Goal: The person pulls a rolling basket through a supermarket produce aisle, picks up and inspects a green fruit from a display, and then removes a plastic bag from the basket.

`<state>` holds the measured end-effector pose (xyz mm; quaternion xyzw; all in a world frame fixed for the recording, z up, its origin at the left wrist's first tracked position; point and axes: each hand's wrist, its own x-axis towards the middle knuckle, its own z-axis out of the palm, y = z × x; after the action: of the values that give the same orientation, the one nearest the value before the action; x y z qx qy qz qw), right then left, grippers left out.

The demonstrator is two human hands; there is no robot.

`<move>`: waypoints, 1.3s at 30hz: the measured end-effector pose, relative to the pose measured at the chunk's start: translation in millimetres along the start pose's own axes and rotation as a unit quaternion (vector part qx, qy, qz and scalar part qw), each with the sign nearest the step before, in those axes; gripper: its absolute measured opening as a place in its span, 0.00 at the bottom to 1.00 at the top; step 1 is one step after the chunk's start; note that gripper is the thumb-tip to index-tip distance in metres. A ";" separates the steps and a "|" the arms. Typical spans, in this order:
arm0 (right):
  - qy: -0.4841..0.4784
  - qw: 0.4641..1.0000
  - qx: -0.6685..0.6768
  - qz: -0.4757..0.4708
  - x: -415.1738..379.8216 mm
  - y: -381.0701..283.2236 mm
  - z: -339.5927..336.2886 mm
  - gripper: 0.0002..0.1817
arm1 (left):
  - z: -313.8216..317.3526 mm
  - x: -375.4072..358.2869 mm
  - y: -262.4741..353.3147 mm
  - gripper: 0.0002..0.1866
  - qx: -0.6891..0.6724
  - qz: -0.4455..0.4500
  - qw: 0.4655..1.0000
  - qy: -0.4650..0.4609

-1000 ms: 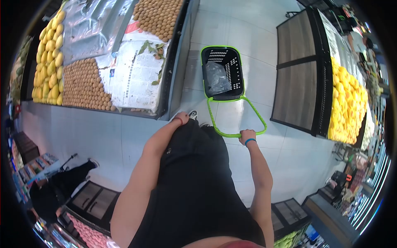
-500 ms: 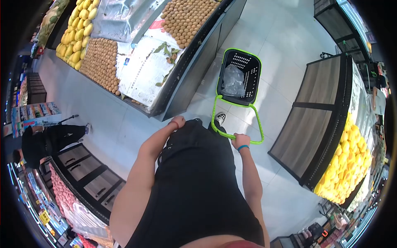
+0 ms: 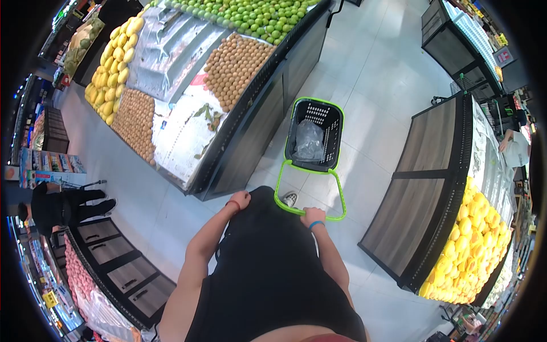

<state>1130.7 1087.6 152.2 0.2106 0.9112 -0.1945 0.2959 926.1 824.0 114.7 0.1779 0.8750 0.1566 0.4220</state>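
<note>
My right hand [image 3: 313, 216], with a blue band at its wrist, is closed around the bright green handle [image 3: 340, 191] of a shopping basket. The black basket [image 3: 333, 134] with its green rim is in front of me, slightly to the right. A crumpled clear plastic bag [image 3: 309, 140] lies inside it. My left hand [image 3: 241, 199], wearing a red band, hangs beside my dark clothing near the corner of a fruit stand. Its fingers are curled in, and nothing shows in them.
The fruit stand [image 3: 245, 137] on the left bears small brown fruit [image 3: 236, 68], green fruit [image 3: 250, 17] and yellow mangoes [image 3: 114, 68]. At right, another stand [image 3: 419, 194] holds yellow fruit [image 3: 467, 245]. A person in black [image 3: 62, 208] is at far left, another person [image 3: 515, 145] at far right.
I have moved forward along the aisle, and green fruit now shows on the left stand. The basket sits lower and farther left in view, its handle still in my right hand.
</note>
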 end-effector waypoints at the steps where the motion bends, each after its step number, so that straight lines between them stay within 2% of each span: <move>1: 0.009 1.000 -0.001 0.000 3.7 2.9 -3.2 0.12 | -1.6 0.0 7.7 0.16 -0.005 0.000 1.000 0.000; 5: 0.005 1.000 -0.004 0.006 15.1 10.2 -21.2 0.14 | -8.5 1.2 38.3 0.16 -0.032 0.030 0.999 0.002; 7: -0.022 1.000 0.003 0.004 23.7 14.0 -31.0 0.14 | -22.8 -2.5 62.4 0.16 -0.059 0.075 0.995 -0.001; 10: -0.013 1.000 -0.005 0.002 35.5 18.0 -46.5 0.14 | -55.7 -9.7 108.5 0.16 -0.133 0.141 0.980 -0.039; 12: -0.025 1.000 -0.010 0.000 34.8 20.5 -47.2 0.14 | -71.9 -15.6 132.8 0.15 -0.136 0.161 0.975 -0.070; 13: -0.017 1.000 -0.011 0.004 36.4 23.8 -48.4 0.14 | -82.8 -12.9 148.5 0.14 -0.138 0.180 0.969 -0.100; 15: -0.031 0.999 -0.016 -0.007 48.6 29.9 -61.0 0.14 | -102.6 -9.2 191.6 0.15 -0.275 0.270 0.912 -0.142; 16: -0.038 0.999 -0.019 -0.004 53.5 32.1 -64.2 0.15 | -114.3 -5.3 205.2 0.13 -0.256 0.247 0.913 -0.199; 19: -0.044 0.999 -0.019 0.006 67.3 35.7 -75.2 0.15 | -114.4 27.8 215.7 0.13 -0.263 0.287 0.886 -0.250; 23: -0.025 0.999 -0.042 -0.001 84.0 36.5 -99.7 0.12 | -121.5 61.4 222.3 0.13 -0.231 0.326 0.879 -0.261; 27: -0.045 0.998 -0.033 0.004 105.9 35.0 -119.2 0.12 | -132.7 83.6 228.9 0.14 -0.183 0.324 0.883 -0.286; 33: -0.027 0.999 -0.031 0.008 131.3 35.2 -143.1 0.13 | -132.0 118.2 240.6 0.15 -0.133 0.358 0.886 -0.264; 35: -0.010 0.999 -0.031 0.013 137.6 35.2 -156.4 0.13 | -128.9 132.4 241.4 0.14 -0.062 0.427 0.871 -0.234; 39: 0.026 0.999 -0.029 0.016 158.0 40.3 -158.8 0.12 | -142.9 149.1 253.9 0.14 -0.015 0.446 0.858 -0.253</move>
<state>961.8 1239.9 163.8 0.2219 0.9202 -0.1581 0.2812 771.5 1097.8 205.6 0.5762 0.5626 0.2908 0.5166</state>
